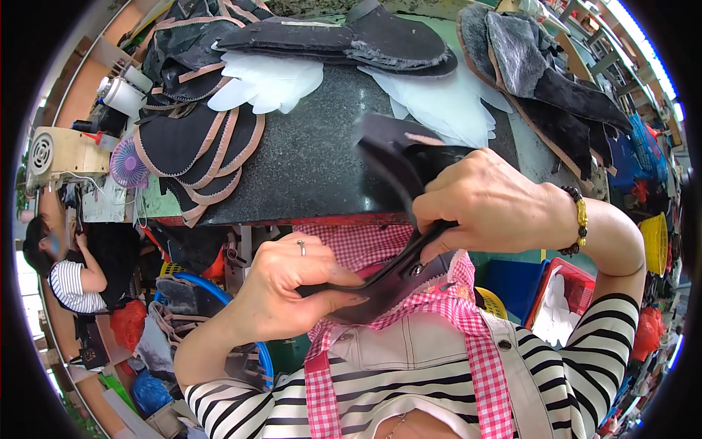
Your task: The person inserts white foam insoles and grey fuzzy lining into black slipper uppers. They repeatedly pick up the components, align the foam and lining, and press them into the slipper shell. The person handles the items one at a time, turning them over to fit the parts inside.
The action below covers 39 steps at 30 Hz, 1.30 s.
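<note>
A black leather-like piece with a pale zigzag-cut edge, perhaps part of a shoe upper, is stretched between my two hands in front of my chest. My left hand pinches its lower left end between thumb and fingers. Higher up and to the right, my right hand grips the folded upper part, thumb underneath. The far flap of the piece rises above the table's front edge and is blurred. A small metal-looking fitting shows near my right thumb.
The dark stone tabletop lies ahead. Black tan-edged pieces are stacked left, fur-lined pieces right. White sheets lie beneath long black pieces. A purple fan, a blue crate and another person are nearby.
</note>
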Each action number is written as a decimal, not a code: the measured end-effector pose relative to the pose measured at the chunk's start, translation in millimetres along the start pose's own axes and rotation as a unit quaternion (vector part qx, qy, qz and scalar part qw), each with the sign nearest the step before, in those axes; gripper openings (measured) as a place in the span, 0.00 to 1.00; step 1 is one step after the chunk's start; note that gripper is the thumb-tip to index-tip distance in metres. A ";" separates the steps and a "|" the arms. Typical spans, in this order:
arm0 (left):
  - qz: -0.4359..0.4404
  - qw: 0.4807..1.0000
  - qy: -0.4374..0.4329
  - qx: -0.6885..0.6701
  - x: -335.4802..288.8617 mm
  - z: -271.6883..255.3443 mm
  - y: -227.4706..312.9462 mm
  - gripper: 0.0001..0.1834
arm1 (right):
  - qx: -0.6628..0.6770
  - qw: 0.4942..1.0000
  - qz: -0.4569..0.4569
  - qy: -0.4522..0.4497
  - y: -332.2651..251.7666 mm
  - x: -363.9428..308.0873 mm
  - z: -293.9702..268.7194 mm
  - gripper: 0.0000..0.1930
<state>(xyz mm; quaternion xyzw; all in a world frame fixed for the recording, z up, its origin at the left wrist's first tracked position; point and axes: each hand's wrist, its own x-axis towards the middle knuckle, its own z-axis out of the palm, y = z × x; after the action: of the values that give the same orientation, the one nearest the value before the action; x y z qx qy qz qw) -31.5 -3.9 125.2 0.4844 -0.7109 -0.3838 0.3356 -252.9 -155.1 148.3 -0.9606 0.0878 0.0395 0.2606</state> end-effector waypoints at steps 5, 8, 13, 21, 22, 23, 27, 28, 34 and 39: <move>-0.008 1.000 0.003 -0.004 -4.1 -1.3 -1.1 0.09 | 0.015 1.000 -0.004 -0.004 7.5 -0.9 0.3 0.17; -0.005 1.000 0.002 -0.002 -6.2 -0.9 -1.8 0.09 | 0.023 0.999 0.011 -0.038 4.3 1.0 -4.2 0.17; 0.012 1.000 -0.007 -0.003 -8.0 -4.5 -2.9 0.11 | 0.032 0.997 -0.061 -0.024 5.6 0.8 -4.6 0.15; 0.045 0.971 0.010 0.234 27.4 2.8 14.7 0.14 | -0.065 0.994 -0.088 0.002 -13.9 28.8 -17.7 0.18; -0.014 0.982 0.016 0.189 28.2 -3.3 16.9 0.13 | -0.085 0.994 -0.061 -0.018 -16.1 33.0 -25.3 0.18; -0.075 0.987 0.022 0.139 24.6 -9.3 17.1 0.12 | -0.022 0.994 -0.110 0.015 -5.0 29.3 -32.4 0.22; -0.130 0.982 0.066 0.118 26.0 -21.5 2.3 0.12 | -0.043 0.992 -0.075 0.091 -6.6 20.1 -36.0 0.32; -0.138 0.977 0.060 0.149 27.2 -26.7 -1.6 0.12 | -0.100 0.986 -0.091 0.102 -17.8 17.0 -31.7 0.33; -0.112 0.993 0.008 -0.018 20.6 -34.6 12.0 0.13 | 0.025 0.987 -0.090 0.133 4.6 28.9 -45.2 0.41; -0.045 0.998 0.035 -0.033 13.2 -31.6 17.2 0.10 | 0.050 0.986 -0.079 0.136 3.4 29.2 -38.8 0.43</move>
<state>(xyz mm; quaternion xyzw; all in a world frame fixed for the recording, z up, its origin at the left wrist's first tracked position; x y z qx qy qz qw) -16.1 -19.3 156.8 0.5178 -0.6630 -0.4047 0.3585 -223.7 -182.0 176.5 -0.9468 0.0482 -0.1172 0.2959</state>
